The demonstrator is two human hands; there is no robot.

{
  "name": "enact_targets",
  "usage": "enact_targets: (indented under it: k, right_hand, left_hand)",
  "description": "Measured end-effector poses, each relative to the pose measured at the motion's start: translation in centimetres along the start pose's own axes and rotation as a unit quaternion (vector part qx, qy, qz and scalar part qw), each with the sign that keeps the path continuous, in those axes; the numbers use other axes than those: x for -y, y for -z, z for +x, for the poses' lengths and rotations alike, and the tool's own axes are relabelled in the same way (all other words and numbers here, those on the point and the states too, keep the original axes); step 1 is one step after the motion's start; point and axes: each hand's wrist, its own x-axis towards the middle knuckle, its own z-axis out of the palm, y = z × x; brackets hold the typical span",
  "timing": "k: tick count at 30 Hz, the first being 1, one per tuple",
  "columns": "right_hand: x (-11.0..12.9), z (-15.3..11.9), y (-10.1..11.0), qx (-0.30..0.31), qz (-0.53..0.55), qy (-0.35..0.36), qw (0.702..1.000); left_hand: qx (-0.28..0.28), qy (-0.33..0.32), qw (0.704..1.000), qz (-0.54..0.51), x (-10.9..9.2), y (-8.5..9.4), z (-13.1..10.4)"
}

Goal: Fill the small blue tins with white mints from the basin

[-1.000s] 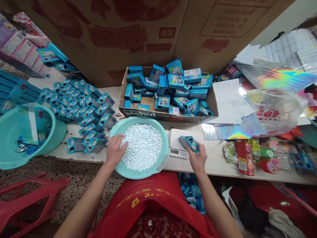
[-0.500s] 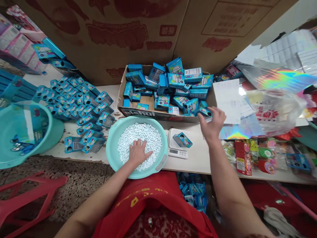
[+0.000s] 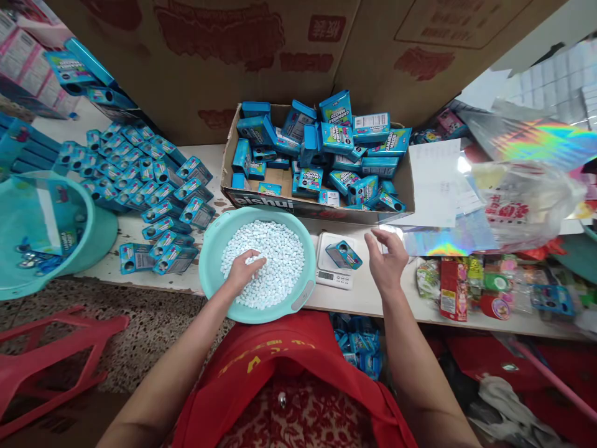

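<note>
Over the turquoise basin (image 3: 212, 298) my left hand (image 3: 242, 272) is closed, its thumb and fingers drawn together on some of the small white candies (image 3: 280, 261) that fill it. My right hand (image 3: 388, 258) is open and holds nothing, with thumb and fingers apart. It hovers just right of a blue candy box (image 3: 344, 254), without touching it. That box lies tilted on a white digital kitchen scale (image 3: 333, 279). Behind the basin and scale, a low cardboard tray (image 3: 280, 208) holds several more blue boxes.
Rows of blue boxes (image 3: 140, 174) stand on the table's left side. A second turquoise basin (image 3: 97, 224) is at the far left, above a red stool (image 3: 60, 354). Papers (image 3: 433, 180), a plastic bag (image 3: 522, 199) and candy packs (image 3: 452, 289) lie at the right. A big carton (image 3: 261, 68) rises behind.
My left hand has gone from spread on the candies to closed fingers. My right hand has drawn back from the tray's front right corner toward the box on the scale.
</note>
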Motion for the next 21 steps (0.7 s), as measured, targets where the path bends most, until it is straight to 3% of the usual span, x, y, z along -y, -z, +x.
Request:
enact_targets:
  k: [4,9,12,15,18,21]
  right_hand:
    - [-0.9,-1.8,0.4,0.009,0.019,-0.040,0.999]
    - [-1.0,-1.5,0.4,0.011,0.042,-0.043,0.998]
    - [-0.8,-1.8,0.2,0.049,0.058,-0.041,0.996]
    - [-1.5,-3.6,-0.7,0.103,0.036,-0.070,0.992]
    - [-2.4,-5.5,-1.7,0.130,0.016,-0.154,0.979]
    - [-1.6,-5.7,-1.6,0.119,0.036,-0.152,0.980]
  left_hand:
    - [0.073,0.051,0.966,-0.242,-1.6,0.7,-0.1]
    - [0.052,0.144,0.927,-0.341,-1.6,-0.7,1.2]
    - [0.057,0.096,0.957,-0.269,-1.6,-1.2,1.4]
    - [0.050,-0.055,0.997,-0.021,-1.4,-0.9,0.9]
    - [-0.021,-0.167,0.964,0.204,-1.0,-0.2,0.7]
    - [-0.064,-0.153,0.968,0.190,-0.9,-0.2,0.3]
